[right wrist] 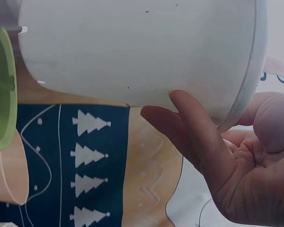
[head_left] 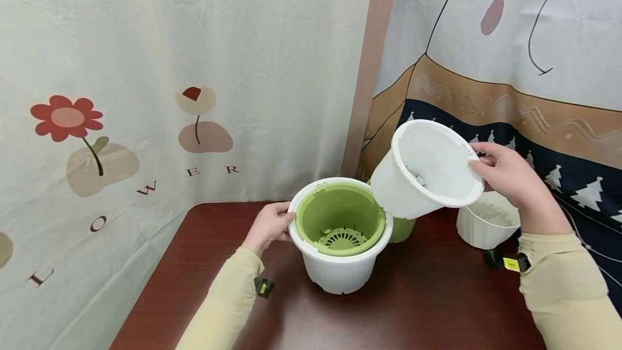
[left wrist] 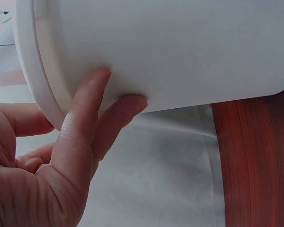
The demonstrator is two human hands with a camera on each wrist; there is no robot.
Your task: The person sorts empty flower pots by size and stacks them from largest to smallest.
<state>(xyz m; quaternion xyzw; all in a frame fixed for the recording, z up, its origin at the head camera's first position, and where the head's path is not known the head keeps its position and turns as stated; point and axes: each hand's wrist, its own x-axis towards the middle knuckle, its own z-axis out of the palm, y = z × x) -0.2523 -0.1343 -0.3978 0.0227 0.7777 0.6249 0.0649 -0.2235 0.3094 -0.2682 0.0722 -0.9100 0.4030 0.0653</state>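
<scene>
A person's left hand [head_left: 269, 226] grips the near-left rim of a white pot [head_left: 340, 274] standing upright on a dark red-brown table [head_left: 413, 301]. The hand is partly closed: two slightly bent fingers [left wrist: 80, 113] press the outer wall below the rim, and the thumb sits at the rim's edge. A green basket [head_left: 340, 209] with a slotted bottom sits inside this pot.

The right hand [head_left: 510, 177] holds a second white pot [head_left: 389, 188] up in the air by its rim. Its thumb and fingers pinch the rim between them, two fingertips [right wrist: 180, 101] lying along the outside wall. This raised pot tilts, its open mouth toward the person, and overlaps the standing pot's right rim in the head view; whether the two touch, I cannot tell.

Behind the pots, partly hidden, is a green pot [head_left: 402, 231]. A ribbed cream pot [head_left: 478, 231] stands to the right, below the right hand.
</scene>
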